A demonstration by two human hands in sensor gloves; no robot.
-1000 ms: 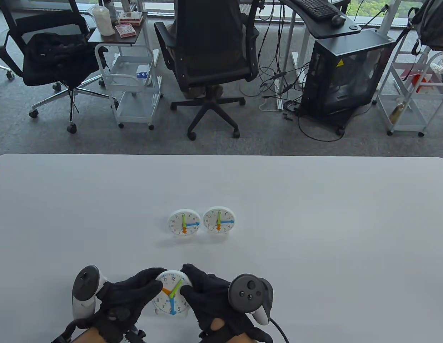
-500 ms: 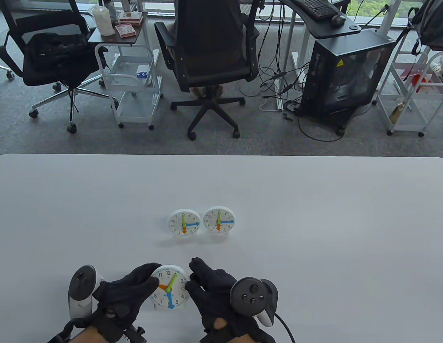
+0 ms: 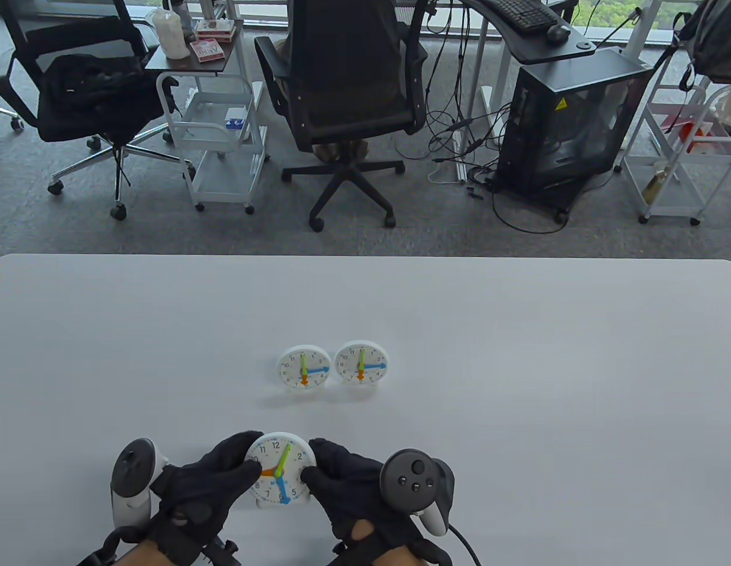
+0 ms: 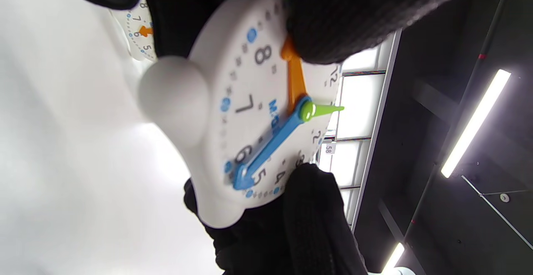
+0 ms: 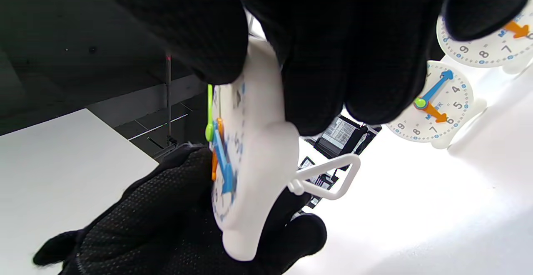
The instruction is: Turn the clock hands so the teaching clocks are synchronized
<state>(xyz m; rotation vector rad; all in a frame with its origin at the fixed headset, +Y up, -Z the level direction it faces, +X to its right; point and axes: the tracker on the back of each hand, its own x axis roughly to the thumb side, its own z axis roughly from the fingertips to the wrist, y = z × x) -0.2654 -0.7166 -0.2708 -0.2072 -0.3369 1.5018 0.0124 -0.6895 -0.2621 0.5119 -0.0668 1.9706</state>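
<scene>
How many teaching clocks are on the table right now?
3. One near clock at the table's front edge, held between the left hand and right hand; two far clocks side by side mid-table, left and right.

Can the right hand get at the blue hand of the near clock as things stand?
Probably yes. The right hand grips the near clock's right rim, and the blue hand, pointing between 5 and 6, lies uncovered on the face. The left hand holds the opposite rim, over the orange hand's tip.
</scene>
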